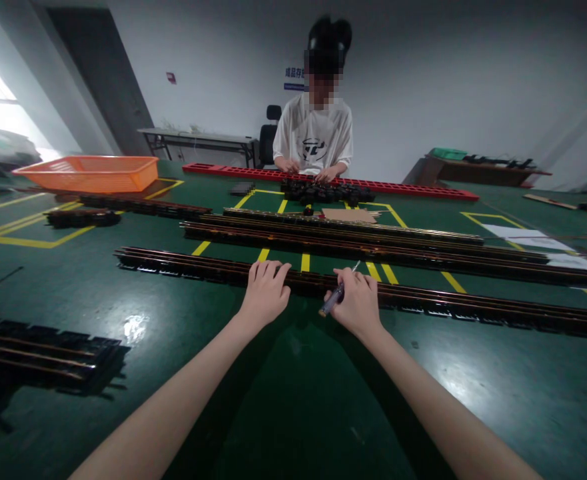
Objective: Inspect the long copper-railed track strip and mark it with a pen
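A long black strip with copper-coloured rods (pixel 193 265) lies across the green table in front of me. My left hand (pixel 266 293) is on this strip, its fingers bent over the far edge and the thumb on the near side. To its right, my right hand (pixel 360 300) is closed around a small screwdriver (pixel 334 299) with a purplish, see-through handle. Its thin metal shaft points up and away, beyond my fingers. The same hand rests at the strip; whether the fingers also press on it is hidden.
Further strips (pixel 373 241) lie parallel behind. Left are stacked strips (pixel 48 353) and an orange basket (pixel 93 175). Across the table a person (pixel 313 133) handles black parts (pixel 323 192) beside a red slotted rail (pixel 413 190). Paper sheets (pixel 528 237) lie right.
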A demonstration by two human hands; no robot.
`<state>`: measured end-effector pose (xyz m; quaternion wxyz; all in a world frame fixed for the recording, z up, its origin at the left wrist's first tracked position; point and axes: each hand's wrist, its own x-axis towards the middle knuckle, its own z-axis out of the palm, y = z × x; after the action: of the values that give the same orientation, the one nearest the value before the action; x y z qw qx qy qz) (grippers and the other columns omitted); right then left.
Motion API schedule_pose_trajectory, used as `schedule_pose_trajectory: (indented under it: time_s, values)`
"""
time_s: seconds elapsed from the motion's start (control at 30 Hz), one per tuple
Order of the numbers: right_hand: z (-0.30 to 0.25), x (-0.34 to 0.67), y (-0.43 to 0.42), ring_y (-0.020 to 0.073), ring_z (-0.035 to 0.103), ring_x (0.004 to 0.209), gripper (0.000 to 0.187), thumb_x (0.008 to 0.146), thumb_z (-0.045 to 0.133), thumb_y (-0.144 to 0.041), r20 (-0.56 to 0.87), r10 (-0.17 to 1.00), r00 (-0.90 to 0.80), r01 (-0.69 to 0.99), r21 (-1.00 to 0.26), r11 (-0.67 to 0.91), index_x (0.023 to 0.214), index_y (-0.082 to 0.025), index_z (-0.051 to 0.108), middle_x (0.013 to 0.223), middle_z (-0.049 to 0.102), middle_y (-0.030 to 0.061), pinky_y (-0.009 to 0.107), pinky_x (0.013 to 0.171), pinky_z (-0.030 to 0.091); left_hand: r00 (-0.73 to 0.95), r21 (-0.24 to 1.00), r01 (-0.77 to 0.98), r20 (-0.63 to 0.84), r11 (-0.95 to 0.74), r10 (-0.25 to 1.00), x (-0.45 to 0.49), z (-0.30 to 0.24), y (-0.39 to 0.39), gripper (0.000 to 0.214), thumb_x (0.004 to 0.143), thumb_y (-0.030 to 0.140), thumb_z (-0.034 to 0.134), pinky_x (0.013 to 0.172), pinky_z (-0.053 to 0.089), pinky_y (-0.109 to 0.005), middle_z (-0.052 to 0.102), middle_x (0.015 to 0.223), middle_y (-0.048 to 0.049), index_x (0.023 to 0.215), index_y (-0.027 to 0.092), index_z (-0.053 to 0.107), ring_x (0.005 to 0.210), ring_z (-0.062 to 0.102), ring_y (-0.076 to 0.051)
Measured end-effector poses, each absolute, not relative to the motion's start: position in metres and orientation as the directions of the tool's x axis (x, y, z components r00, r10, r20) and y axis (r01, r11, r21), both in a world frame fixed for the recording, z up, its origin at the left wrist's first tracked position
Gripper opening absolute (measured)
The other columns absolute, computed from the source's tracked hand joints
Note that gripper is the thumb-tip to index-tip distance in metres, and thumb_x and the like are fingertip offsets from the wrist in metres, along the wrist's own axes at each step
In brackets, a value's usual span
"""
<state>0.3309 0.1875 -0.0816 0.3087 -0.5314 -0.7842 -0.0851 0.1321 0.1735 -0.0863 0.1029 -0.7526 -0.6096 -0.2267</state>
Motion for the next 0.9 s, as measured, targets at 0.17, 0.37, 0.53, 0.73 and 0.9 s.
schedule_pose_trajectory:
  time_s: [0.17, 0.37, 0.53, 0.73, 0.9]
  values:
    - [-0.0820, 0.3277, 0.1877, 0.0268, 0.059, 0.084, 0.018, 0.076, 0.053, -0.033, 0.562, 0.796, -0.223, 0.927, -0.129, 0.351, 0.080, -0.020, 0.042, 0.083, 0.066, 0.0108, 0.038, 0.083, 0.034, 0.153, 0.120, 0.965, 0.470, -0.235, 0.869, 0.1318, -0.0880, 0.1741, 0.040, 0.084, 0.019, 0.039, 0.108, 0.027, -0.049, 0.058, 0.117, -0.0106, 0.121, 0.015, 0.056, 0.115, 0.048, -0.027]
    - [-0.0845, 0.3267, 0.1917, 0.0261, 0.058, 0.080, 0.019, 0.073, 0.053, -0.033, 0.560, 0.799, -0.218, 0.932, -0.123, 0.340, 0.080, -0.020, 0.042, 0.081, 0.065, 0.0092, 0.036, 0.078, 0.035, 0.153, 0.125, 0.964, 0.454, -0.233, 0.877, 0.1314, -0.0872, 0.1742, 0.040, 0.085, 0.019, 0.039, 0.108, 0.027, -0.051, 0.058, 0.118, -0.0107, 0.122, 0.016, 0.055, 0.116, 0.047, -0.027]
    - [-0.0825, 0.3249, 0.1896, 0.0265, 0.059, 0.081, 0.019, 0.075, 0.054, -0.033, 0.556, 0.807, -0.199, 0.941, -0.121, 0.316, 0.082, -0.019, 0.044, 0.081, 0.065, 0.0101, 0.036, 0.080, 0.036, 0.142, 0.133, 0.967, 0.419, -0.215, 0.897, 0.1328, -0.0843, 0.1740, 0.041, 0.085, 0.020, 0.038, 0.108, 0.027, -0.051, 0.056, 0.121, -0.0116, 0.123, 0.015, 0.054, 0.118, 0.045, -0.028]
    - [-0.0770, 0.3255, 0.1869, 0.0272, 0.059, 0.082, 0.020, 0.075, 0.057, -0.033, 0.538, 0.813, -0.222, 0.939, -0.107, 0.327, 0.082, -0.018, 0.046, 0.082, 0.065, 0.0109, 0.035, 0.079, 0.037, 0.138, 0.144, 0.966, 0.413, -0.214, 0.900, 0.1326, -0.0844, 0.1758, 0.041, 0.085, 0.020, 0.037, 0.109, 0.026, -0.051, 0.055, 0.123, -0.0102, 0.123, 0.017, 0.054, 0.118, 0.044, -0.028]
    - [-0.0759, 0.3263, 0.1878, 0.0276, 0.059, 0.081, 0.021, 0.075, 0.058, -0.034, 0.523, 0.820, -0.231, 0.946, -0.076, 0.315, 0.082, -0.017, 0.047, 0.082, 0.066, 0.0117, 0.035, 0.077, 0.037, 0.135, 0.147, 0.967, 0.397, -0.208, 0.908, 0.1330, -0.0829, 0.1751, 0.041, 0.085, 0.020, 0.037, 0.109, 0.026, -0.051, 0.055, 0.122, -0.0097, 0.122, 0.017, 0.055, 0.117, 0.044, -0.028]
